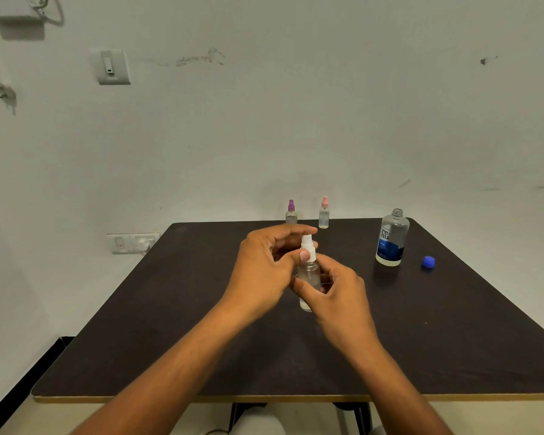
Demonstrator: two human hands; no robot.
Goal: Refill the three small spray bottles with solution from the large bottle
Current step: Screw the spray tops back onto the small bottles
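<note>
Over the middle of the dark table [170, 340] I hold a small clear spray bottle [309, 274] with a white spray top. My right hand [336, 296] grips its body from the right. My left hand [264, 265] pinches the white top between thumb and fingers. Two more small spray bottles stand at the table's far edge: one with a purple top [291, 211], one with a pink top [324, 213]. The large clear bottle [391, 238] with a blue label stands uncapped at the right. Its blue cap [428, 262] lies on the table to its right.
The table's front edge [201, 398] runs just above my forearms. A white wall stands right behind the table, with a socket plate [132, 243] at the left near table height and a switch [110, 66] higher up.
</note>
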